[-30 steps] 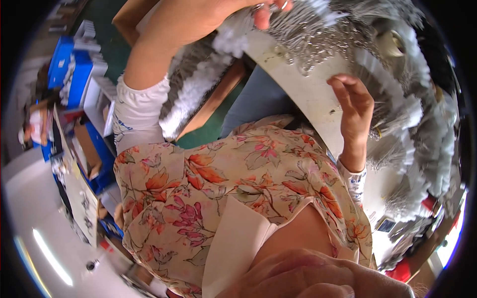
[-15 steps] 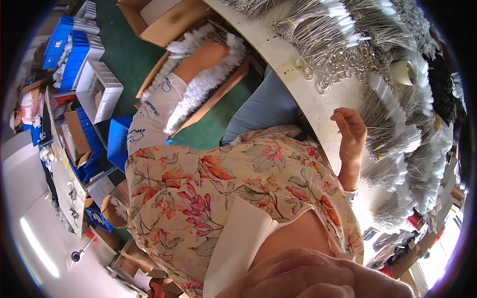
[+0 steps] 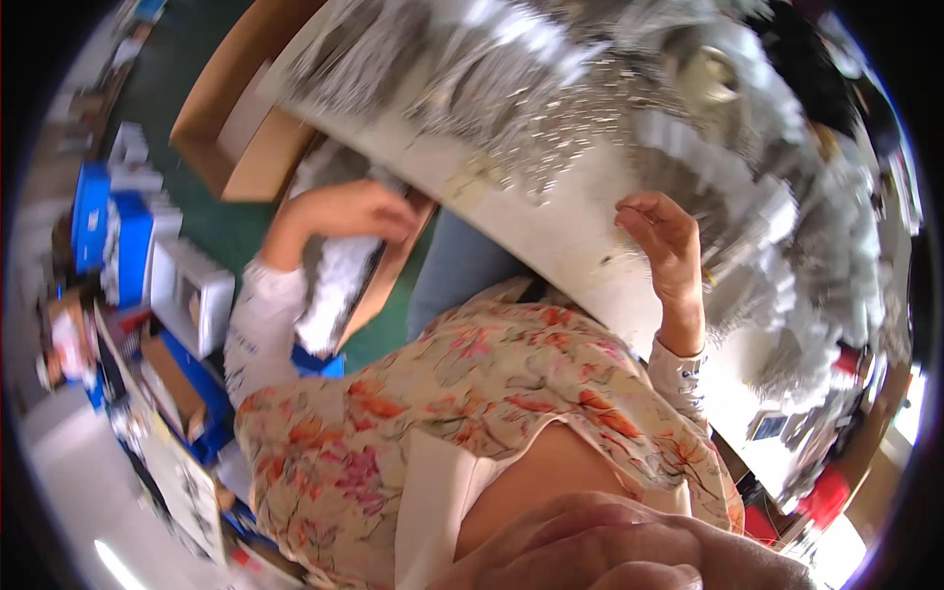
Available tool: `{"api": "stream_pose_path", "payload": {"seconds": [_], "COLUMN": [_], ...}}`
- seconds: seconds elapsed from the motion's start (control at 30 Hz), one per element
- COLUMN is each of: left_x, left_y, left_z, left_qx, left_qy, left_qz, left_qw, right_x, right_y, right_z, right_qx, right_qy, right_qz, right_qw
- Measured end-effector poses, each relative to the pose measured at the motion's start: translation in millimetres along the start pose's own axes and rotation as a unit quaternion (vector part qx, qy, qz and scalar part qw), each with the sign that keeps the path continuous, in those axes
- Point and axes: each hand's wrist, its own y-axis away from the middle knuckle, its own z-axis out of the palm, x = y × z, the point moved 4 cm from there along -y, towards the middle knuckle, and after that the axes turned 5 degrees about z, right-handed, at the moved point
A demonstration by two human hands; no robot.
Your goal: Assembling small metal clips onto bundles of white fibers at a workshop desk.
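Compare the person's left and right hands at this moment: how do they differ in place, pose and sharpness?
The left hand appears over the long cardboard box, the right hand over the pale table. The left hand's fingers point toward the picture's right; the right hand's curl toward its left. The left hand is blurred, the right hand sharper. Both are bare; whether either holds something small, I cannot tell.

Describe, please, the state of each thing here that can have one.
Left hand: blurred, fingers bent, grip unclear
Right hand: fingers curled, grip unclear
Long carton: open, white bristly pieces inside
Large cardboard box: open
Metal rings: loose, heaped
Wire bundles: piled
Ceiling light: lit
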Motion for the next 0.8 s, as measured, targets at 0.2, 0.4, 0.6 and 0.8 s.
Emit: {"api": "stream_pose_path", "payload": {"seconds": [0.2,0.4,0.6,0.8], "left_x": [97.0,13.8,-74.8,-84.1], "left_y": [-63.2,-178.7,-208.3,-192.2], "left_z": [-140.2,-292.0,-325.8,-327.2], "left_qx": [0.131,0.43,0.438,0.461], "left_qy": [0.104,-0.025,0.037,0.113], "left_qz": [0.093,-0.065,-0.309,-0.29], "left_qw": [0.981,0.9,0.843,0.831], "right_x": [-54.3,-100.6,-110.8,-104.1], "right_y": [24.1,43.4,-6.6,-144.6], "right_z": [-81.0,-154.7,-228.6,-246.0], "right_qx": [0.096,0.213,0.258,0.256], "right_qy": [0.021,0.199,0.348,0.535], "right_qz": [-0.087,-0.127,-0.16,-0.085], "right_qw": [0.991,0.948,0.887,0.801]}}
